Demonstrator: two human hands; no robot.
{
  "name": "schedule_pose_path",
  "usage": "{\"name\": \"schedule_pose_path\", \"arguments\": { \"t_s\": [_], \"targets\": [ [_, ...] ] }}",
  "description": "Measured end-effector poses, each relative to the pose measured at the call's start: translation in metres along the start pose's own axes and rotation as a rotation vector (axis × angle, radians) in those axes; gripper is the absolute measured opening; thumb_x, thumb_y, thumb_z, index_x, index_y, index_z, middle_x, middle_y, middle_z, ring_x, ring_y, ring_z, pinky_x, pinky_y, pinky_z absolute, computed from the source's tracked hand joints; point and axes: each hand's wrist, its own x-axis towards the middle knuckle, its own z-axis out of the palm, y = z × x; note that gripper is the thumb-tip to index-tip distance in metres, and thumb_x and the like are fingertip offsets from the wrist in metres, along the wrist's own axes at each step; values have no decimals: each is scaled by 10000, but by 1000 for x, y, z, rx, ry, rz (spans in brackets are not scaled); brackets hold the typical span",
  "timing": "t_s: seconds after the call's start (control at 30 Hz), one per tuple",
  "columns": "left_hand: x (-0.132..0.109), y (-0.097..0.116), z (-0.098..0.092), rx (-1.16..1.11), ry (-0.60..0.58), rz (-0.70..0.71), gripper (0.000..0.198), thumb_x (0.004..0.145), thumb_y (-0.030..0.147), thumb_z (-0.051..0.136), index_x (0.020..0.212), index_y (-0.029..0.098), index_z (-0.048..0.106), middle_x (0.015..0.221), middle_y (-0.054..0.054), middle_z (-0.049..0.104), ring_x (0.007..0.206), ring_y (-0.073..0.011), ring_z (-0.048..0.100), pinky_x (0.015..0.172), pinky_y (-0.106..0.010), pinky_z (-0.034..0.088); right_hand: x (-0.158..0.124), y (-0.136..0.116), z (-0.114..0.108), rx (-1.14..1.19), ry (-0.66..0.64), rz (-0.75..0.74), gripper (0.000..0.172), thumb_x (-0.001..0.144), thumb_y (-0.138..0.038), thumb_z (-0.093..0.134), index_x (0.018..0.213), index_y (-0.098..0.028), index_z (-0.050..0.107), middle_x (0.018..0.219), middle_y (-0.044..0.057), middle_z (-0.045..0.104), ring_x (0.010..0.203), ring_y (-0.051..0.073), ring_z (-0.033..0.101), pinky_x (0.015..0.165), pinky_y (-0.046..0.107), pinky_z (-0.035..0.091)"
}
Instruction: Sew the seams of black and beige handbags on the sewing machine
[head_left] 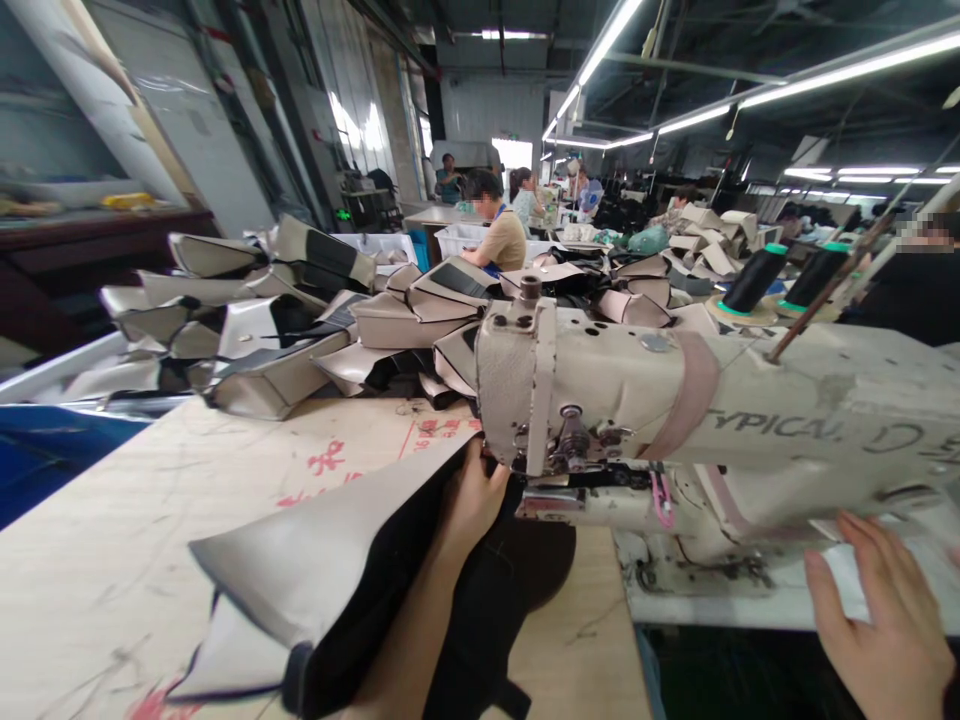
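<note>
My left hand grips a large beige-and-black leatherette panel just in front of the presser foot of a beige industrial sewing machine marked TYPICAL. The panel's black underside and a dark flap hang below my wrist over the table. My right hand sits at the lower right with its fingers spread, resting beside a white sheet at the edge of the machine bed. The needle is hidden behind the machine's head parts.
A heap of stitched beige-and-black panels lies along the far side of the plywood table. Black thread cones stand behind the machine. A blue bin sits at the left. A seated co-worker sews further down the row.
</note>
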Motion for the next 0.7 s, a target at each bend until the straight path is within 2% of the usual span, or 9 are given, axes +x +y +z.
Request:
{"name": "schedule_pose_path", "arguments": {
  "t_s": [0.13, 0.27, 0.4, 0.5, 0.6, 0.7],
  "targets": [
    [1, 0, -1, 24, -35, 56, 315, 785, 269, 485, 1085, 195, 547, 1108, -60, 631, 1064, -224, 551, 883, -318, 418, -3, 4, 8, 21, 22, -1, 564, 759, -309, 614, 1254, -84, 464, 1174, 178, 522, 1155, 370, 436, 978, 514, 343],
    [2, -2, -2, 52, -62, 69, 301, 796, 280, 465, 1067, 194, 564, 1048, -55, 656, 1010, -224, 585, 849, -303, 437, -32, 8, 27, 52, 83, -10, 571, 765, -233, 606, 1293, -102, 432, 1213, 180, 498, 1149, 364, 448, 954, 502, 378],
    [-1, -3, -2, 59, -52, 72, 337, 806, 319, 465, 1114, 200, 532, 1068, -58, 649, 1019, -222, 582, 834, -292, 440, -54, 13, 36, -22, 64, -77, 570, 784, -204, 574, 1326, -139, 407, 1220, 152, 517, 1117, 354, 485, 903, 481, 416],
    [-4, -4, -2, 54, -58, 70, 336, 813, 328, 455, 1121, 207, 518, 1044, -48, 655, 997, -208, 592, 827, -289, 441, -40, 15, 25, -80, 88, -62, 540, 787, -245, 582, 1301, -150, 445, 1187, 129, 551, 1097, 340, 505, 911, 469, 401],
    [-4, -4, -4, 57, -66, 54, 305, 811, 338, 461, 1075, 203, 530, 997, -46, 664, 947, -208, 610, 811, -298, 447, -14, 18, 4, -32, 35, -82, 434, 810, -296, 557, 1230, -193, 522, 1122, 82, 597, 1030, 296, 552, 918, 445, 390],
    [-2, 1, -7, 60, -70, 42, 284, 806, 339, 472, 1052, 206, 525, 1002, -56, 660, 955, -222, 608, 802, -304, 449, 14, 34, -21, 23, 17, -126, 327, 816, -303, 545, 1135, -245, 590, 992, 38, 644, 904, 241, 600, 875, 395, 413]
  ]
}}
